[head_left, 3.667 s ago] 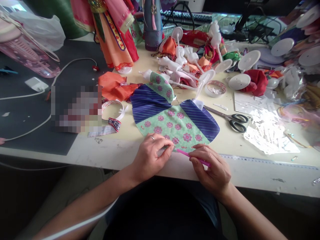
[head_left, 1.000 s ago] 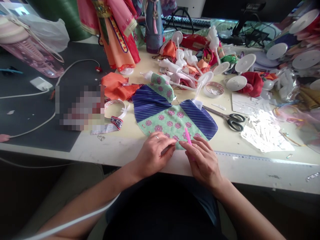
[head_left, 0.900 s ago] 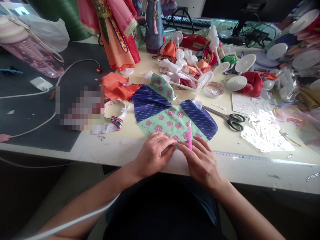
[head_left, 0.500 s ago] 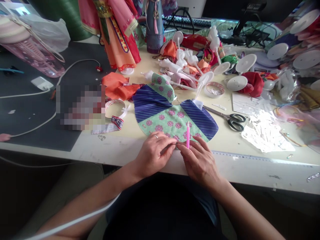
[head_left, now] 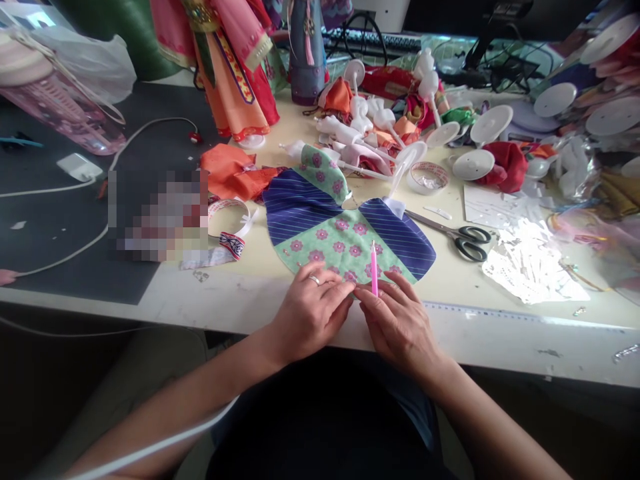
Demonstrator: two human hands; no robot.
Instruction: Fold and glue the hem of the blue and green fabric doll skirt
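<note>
since the frame from some seconds ago, our pink pen (head_left: 375, 273) has swung round: then it lay slantwise with an end towards our left hand (head_left: 313, 310), and now it stands away from us, its pale tip out over the cloth. our right hand (head_left: 403, 323) has come inward too, so that the fingertips of both hands nearly meet at the near edge of the blue-and-green patchwork cloth (head_left: 343, 235).

our right fingers are clamped on the pen, which rises from between them; its rear end is hidden in the hand. its long axis runs almost straight ahead from our body, roughly square to the table edge. whether the tip touches the cloth or hangs above it, we cannot tell.

our left fingers are bent and drawn close together, just beside the right fingertips and left of the pen. whether they pinch the cloth's edge, or anything small, we cannot tell, as our own fingers cover the spot.

the cloth lies flat for the most part directly beyond both hands, its flowered green panel nearest us, with striped blue panels to either side. the right hand is the one nearer the pen. black-handled scissors (head_left: 453, 232) rest well to the right, blades towards the cloth.
</note>
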